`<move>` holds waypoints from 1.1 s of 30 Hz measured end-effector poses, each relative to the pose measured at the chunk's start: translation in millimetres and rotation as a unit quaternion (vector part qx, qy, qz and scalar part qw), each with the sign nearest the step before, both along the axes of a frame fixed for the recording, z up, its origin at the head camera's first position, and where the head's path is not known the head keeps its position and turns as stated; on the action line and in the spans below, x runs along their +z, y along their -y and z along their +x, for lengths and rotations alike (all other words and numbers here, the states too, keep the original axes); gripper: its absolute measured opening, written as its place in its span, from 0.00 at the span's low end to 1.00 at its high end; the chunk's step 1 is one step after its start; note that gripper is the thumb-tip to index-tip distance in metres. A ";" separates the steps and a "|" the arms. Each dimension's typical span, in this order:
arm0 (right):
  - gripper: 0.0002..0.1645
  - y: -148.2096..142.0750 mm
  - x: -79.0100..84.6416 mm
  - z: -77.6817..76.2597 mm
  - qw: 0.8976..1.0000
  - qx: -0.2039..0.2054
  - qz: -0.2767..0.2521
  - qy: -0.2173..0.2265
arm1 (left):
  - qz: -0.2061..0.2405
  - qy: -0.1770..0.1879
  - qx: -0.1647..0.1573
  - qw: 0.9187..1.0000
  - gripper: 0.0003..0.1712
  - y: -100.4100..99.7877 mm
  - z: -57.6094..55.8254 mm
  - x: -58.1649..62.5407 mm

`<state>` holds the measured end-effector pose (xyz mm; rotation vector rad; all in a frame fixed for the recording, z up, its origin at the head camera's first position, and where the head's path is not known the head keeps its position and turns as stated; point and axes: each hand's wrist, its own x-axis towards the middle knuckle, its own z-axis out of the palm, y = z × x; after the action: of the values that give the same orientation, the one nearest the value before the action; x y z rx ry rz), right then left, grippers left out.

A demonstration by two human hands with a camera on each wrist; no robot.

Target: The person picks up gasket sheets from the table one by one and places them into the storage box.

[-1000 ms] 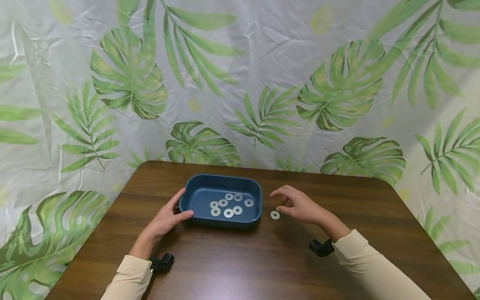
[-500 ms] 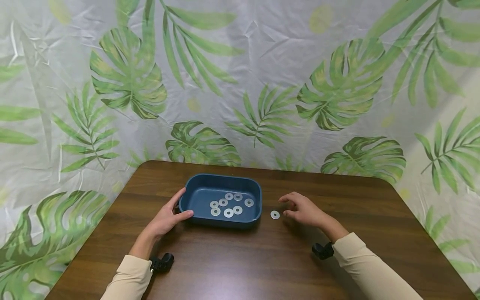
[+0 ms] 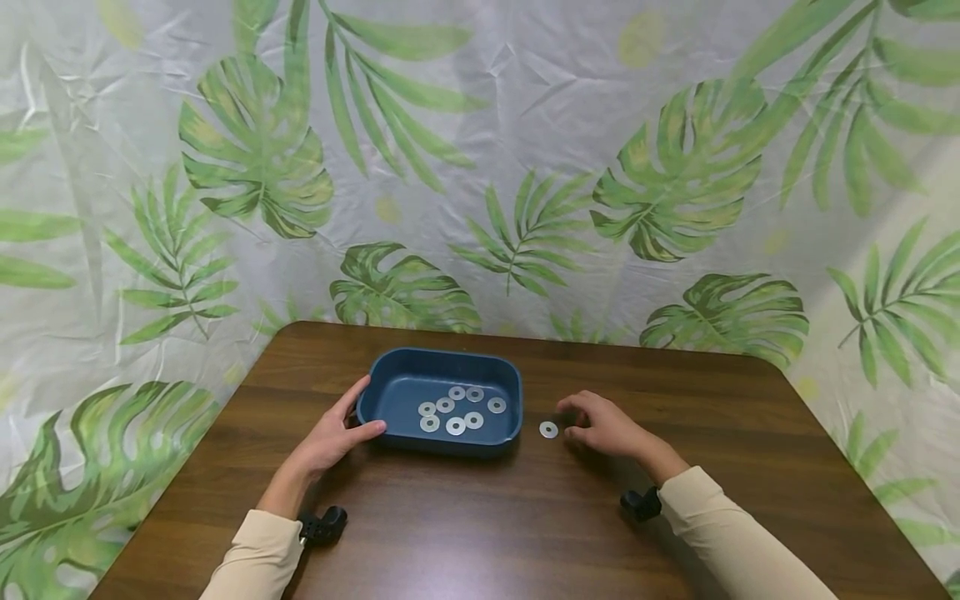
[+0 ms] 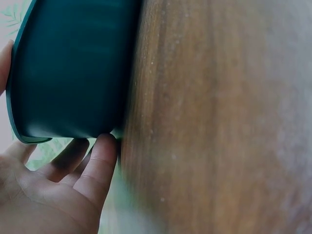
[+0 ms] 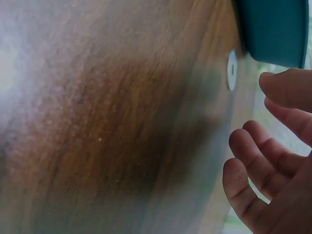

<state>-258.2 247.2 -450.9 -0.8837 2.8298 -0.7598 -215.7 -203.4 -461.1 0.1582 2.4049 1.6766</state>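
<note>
A blue rectangular tray (image 3: pixel 450 445) stands on the table, with several flat metal washers (image 3: pixel 455 426) lying on its floor. My left hand (image 3: pixel 330 437) holds the tray at its left end, thumb over the near rim and fingers against the end wall. In the left wrist view, fingertips (image 4: pixel 103 146) touch the outside of the wall (image 4: pixel 73 73). One loose washer (image 3: pixel 548 430) lies flat on the wood to the right of the tray. Just right of that washer is my right hand (image 3: pixel 606 425), its fingers loosely bent and holding nothing; the right wrist view shows the washer (image 5: pixel 232 70) apart from the fingertips.
The brown wooden table (image 3: pixel 480 517) has rounded far corners. Right behind it hangs a pale cloth (image 3: pixel 525 125) printed with green leaves. A black wrist camera sits at each cuff, the left one (image 3: pixel 324 526) and the right one (image 3: pixel 640 503).
My right hand has drawn back to the right, away from the loose washer, which stays on the table. The left hand and tray have held still.
</note>
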 end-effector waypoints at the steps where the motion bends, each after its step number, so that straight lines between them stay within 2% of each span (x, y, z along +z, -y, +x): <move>1: 0.20 0.6 -1.1 -1.1 1.000 -0.003 0.000 0.000 | -0.001 -0.001 0.000 1.000 0.51 0.1 0.0 -0.2; 8: 0.19 11.3 -8.9 -11.3 1.000 -0.013 0.009 0.013 | 0.000 -0.004 -0.002 1.000 0.51 -0.4 0.4 -3.4; 13: 0.18 18.4 -12.3 -16.8 0.999 -0.020 0.026 0.005 | 0.004 -0.005 0.000 1.000 0.50 -0.2 -0.9 -3.2; 33: 0.15 27.4 -14.5 -20.7 0.998 -0.036 0.045 0.000 | 0.002 0.000 0.002 1.000 0.50 0.1 -0.5 -1.3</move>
<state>-278.9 219.8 -465.4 -0.7733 2.8847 -0.6353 -216.3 -203.5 -462.4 0.1531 2.4030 1.6844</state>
